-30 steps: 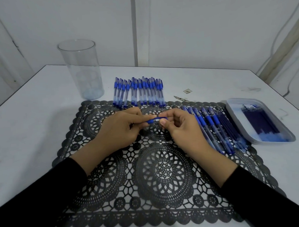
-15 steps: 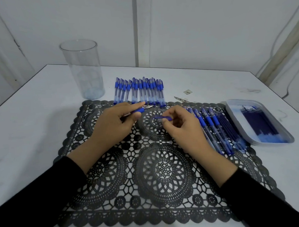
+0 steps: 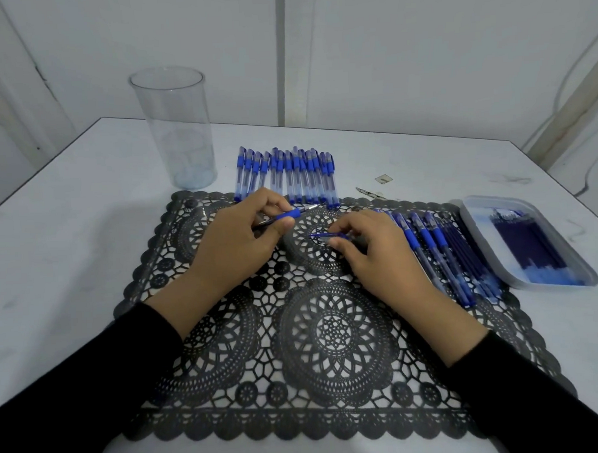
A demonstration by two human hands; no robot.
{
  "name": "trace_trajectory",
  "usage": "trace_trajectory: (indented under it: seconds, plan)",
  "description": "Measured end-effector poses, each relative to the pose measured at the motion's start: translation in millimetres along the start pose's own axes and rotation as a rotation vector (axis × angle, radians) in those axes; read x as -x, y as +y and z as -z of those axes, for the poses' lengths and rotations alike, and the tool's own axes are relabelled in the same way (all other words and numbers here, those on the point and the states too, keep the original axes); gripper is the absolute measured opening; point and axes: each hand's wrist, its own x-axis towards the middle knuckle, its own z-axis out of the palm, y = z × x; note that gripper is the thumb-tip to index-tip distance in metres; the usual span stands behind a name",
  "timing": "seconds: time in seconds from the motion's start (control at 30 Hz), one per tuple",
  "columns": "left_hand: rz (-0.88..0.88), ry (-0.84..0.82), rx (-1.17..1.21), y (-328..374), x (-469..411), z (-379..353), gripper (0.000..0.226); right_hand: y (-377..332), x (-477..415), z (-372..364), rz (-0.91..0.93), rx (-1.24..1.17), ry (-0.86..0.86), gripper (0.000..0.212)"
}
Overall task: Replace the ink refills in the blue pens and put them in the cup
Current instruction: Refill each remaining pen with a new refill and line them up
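Observation:
My left hand point(image 3: 238, 239) grips an uncapped blue pen point(image 3: 290, 214), its metal tip pointing right. My right hand point(image 3: 370, 254) pinches the pen's blue cap point(image 3: 325, 235) low over the black lace placemat point(image 3: 295, 329). A row of capped blue pens point(image 3: 285, 175) lies beyond the mat. More blue pens point(image 3: 429, 251) lie at the mat's right side, partly behind my right hand. A clear plastic cup point(image 3: 175, 129) stands upright and empty at the back left. A tray point(image 3: 468, 215) on the right holds dark blue ink refills point(image 3: 528, 247).
The white table point(image 3: 69, 253) ends at a wall behind and drops off on the left and right. Small scraps point(image 3: 382, 179) lie behind the mat. Loose refills point(image 3: 463, 246) lie between the pens and the tray.
A second ago both hands held one capped pen together. The cap has come off; my left hand moved up and left with the pen, my right hand stayed low with the cap.

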Motion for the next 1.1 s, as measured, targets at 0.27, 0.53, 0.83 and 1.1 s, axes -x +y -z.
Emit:
trace_trajectory:
  seconds: [0.27, 0.53, 0.83, 1.1]
  plan:
    - [-0.043, -0.011, -0.034, 1, 0, 0, 0.014, 1, 1, -1, 0.035, 0.128, 0.013, 0.021]
    - [-0.192, -0.038, -0.107, 10, 4, 0, 0.020, -17, 1, 15, -0.075, -0.314, 0.082, 0.018]
    - [-0.203, -0.024, -0.069, 18, 5, 1, 0.019, -17, 0, 16, -0.050, -0.430, -0.002, 0.009]
    - [-0.185, -0.029, 0.003, 13, 5, 1, 0.022, -18, 1, 18, -0.073, -0.446, -0.076, 0.009]
